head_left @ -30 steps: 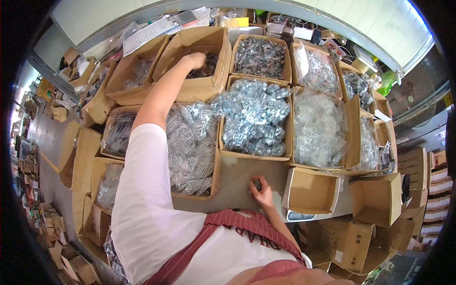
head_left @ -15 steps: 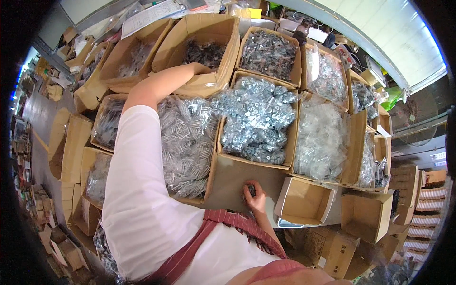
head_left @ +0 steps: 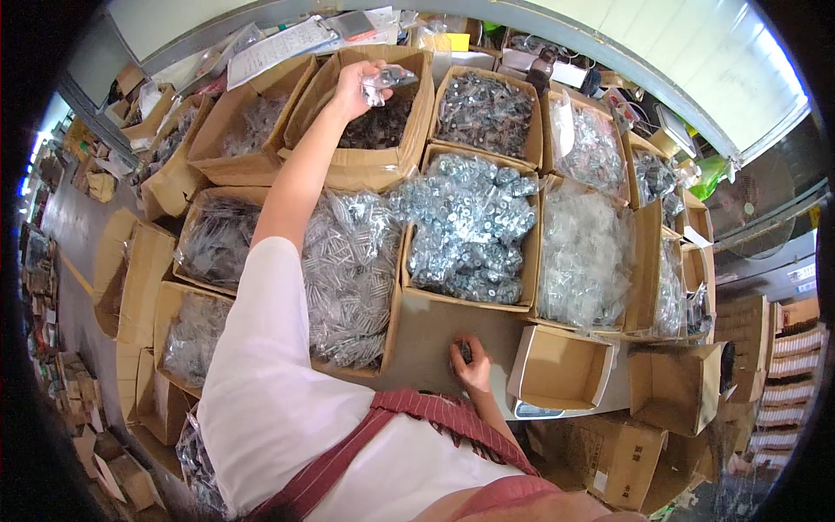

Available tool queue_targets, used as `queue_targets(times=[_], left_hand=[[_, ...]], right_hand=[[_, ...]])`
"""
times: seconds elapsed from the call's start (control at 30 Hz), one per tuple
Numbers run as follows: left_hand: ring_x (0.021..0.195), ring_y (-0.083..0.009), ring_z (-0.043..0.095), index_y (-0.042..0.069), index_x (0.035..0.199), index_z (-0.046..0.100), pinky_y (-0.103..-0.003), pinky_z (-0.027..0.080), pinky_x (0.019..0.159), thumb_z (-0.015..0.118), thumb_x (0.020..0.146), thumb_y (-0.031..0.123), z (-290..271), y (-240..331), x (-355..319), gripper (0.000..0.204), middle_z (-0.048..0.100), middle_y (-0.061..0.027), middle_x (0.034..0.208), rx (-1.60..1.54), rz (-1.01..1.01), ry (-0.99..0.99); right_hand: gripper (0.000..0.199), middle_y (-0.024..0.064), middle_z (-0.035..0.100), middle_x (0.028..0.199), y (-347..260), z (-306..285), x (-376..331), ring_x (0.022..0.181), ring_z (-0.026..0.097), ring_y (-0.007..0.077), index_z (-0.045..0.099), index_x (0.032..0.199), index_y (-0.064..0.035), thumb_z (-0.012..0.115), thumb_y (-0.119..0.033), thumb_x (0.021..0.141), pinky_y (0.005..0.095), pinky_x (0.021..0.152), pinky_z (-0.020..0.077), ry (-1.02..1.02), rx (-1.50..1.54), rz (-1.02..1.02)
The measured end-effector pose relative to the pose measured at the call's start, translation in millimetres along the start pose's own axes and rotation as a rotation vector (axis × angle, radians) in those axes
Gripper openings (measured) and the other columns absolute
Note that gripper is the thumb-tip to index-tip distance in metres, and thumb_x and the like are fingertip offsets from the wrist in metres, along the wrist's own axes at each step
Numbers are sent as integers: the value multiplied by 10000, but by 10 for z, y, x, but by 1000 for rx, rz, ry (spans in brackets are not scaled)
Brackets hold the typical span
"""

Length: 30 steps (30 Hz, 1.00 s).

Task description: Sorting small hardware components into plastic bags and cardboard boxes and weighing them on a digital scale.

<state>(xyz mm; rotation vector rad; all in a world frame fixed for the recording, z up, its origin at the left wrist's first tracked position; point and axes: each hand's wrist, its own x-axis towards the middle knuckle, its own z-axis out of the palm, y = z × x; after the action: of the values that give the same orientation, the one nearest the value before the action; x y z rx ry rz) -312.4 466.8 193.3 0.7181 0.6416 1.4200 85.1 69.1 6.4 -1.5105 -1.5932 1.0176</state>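
The clear plastic bag (head_left: 393, 78) is in the closed grip of the left hand (head_left: 354, 92), above the carton (head_left: 370, 170) toward the far edge of the table (head_left: 422, 329). By the near edge, the right hand (head_left: 473, 372) has its grip curled around a small dark thing (head_left: 465, 351).

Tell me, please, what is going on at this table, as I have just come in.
The person's left hand grips clear plastic packets above the dark pieces in a deep cardboard box. The right hand, over the grey tabletop, is curled around a small dark item, too hidden to identify. Just beyond it stands a box of bagged silver ring-shaped parts.
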Motion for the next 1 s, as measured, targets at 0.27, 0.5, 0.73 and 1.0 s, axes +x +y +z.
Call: queue_targets(times=[0.27, 0.5, 0.73, 1.0], left_hand=[[1033, -351, 584, -65, 1012, 501, -457, 539, 917, 488, 799, 60, 767, 142, -87, 248, 550, -256, 1114, -289, -161, -159], [594, -67, 509, 83, 943, 684, -220, 380, 442, 733, 786, 297, 1653, -756, 397, 270, 605, 1, 732, 1098, 18, -144], [947, -320, 680, 59, 990, 723, -431, 539, 810, 620, 771, 221, 1271, -1963, 924, 291, 699, -174, 998, 2305, -44, -219], [1038, -326, 644, 40, 1012, 711, -449, 501, 880, 586, 812, 294, 997, -2160, 771, 347, 687, -166, 1069, 2104, -102, 2]], right_hand=[[220, 163, 668, 875, -138, -52, 22, 783, 675, 317, 628, 1020, -59, 671, -174, 838, 372, 700, 520, -68, 70, 128], [264, 172, 672, 936, 89, -36, 6, 842, 670, 348, 603, 1070, -76, 663, -175, 832, 397, 722, 524, -21, -40, -4], [268, 180, 659, 924, 62, -46, 1, 853, 655, 366, 606, 1073, -80, 658, -167, 825, 405, 740, 521, -30, 22, 24], [250, 169, 664, 929, 161, -46, 8, 846, 656, 357, 619, 1052, -62, 669, -165, 830, 403, 731, 520, -16, 58, -26]])
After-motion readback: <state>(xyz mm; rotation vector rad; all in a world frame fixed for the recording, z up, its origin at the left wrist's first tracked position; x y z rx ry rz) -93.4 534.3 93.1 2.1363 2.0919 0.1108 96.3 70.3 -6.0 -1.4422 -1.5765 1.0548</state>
